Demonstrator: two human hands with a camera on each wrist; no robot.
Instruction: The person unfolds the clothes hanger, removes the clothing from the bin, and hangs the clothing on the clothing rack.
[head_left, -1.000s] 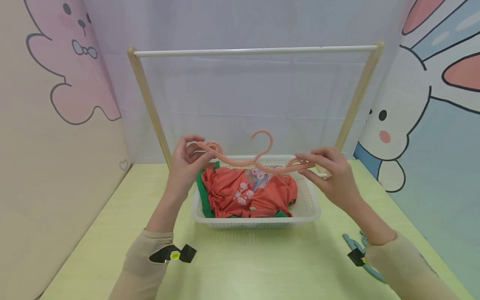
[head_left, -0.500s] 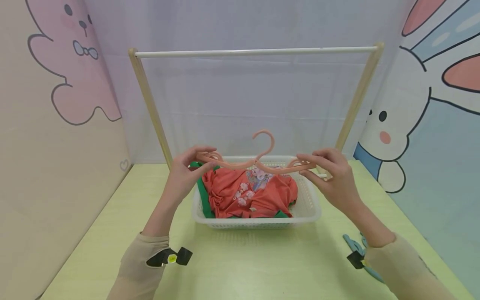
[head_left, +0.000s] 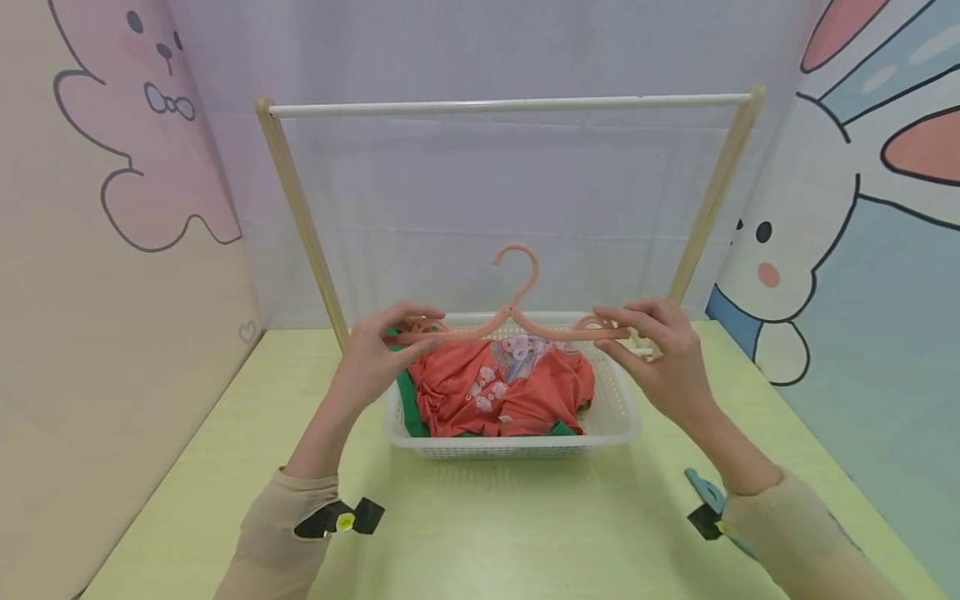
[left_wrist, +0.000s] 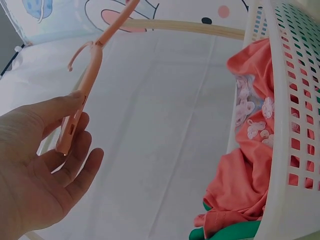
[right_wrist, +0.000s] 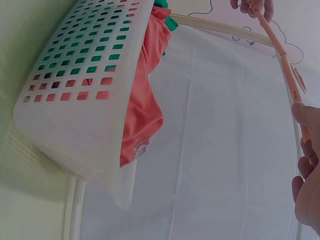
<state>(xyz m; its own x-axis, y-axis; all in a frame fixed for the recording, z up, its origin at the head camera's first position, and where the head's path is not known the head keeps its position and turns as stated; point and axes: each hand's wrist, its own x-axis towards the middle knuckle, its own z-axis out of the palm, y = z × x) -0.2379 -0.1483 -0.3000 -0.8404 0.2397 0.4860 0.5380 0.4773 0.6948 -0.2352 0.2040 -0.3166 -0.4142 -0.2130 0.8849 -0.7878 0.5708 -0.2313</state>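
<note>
A pink clothes hanger (head_left: 474, 331) is held up in front of the basket, its hook pointing upward. My left hand (head_left: 371, 354) pinches its left end between thumb and fingers; the left wrist view shows the thumb on the hanger's arm (left_wrist: 85, 82). The other end is pinched by my right hand (head_left: 667, 354). Behind and below the hanger, a white plastic basket (head_left: 517, 442) holds a red garment (head_left: 472, 392) with pink flower decorations. Green cloth (head_left: 408, 400) shows at the basket's left side and front.
A clothes rack with a white rail (head_left: 510, 106) and wooden legs (head_left: 300, 208) stands behind the basket. On the yellow-green table (head_left: 495, 533), a blue-green hanger (head_left: 705, 489) lies at the right, partly hidden under the right forearm. Printed walls stand at both sides.
My left hand has moved down and slightly right along the hanger's left end. The hanger has gone from tilted to nearly level, with its hook turned more upright. My right hand barely moved.
</note>
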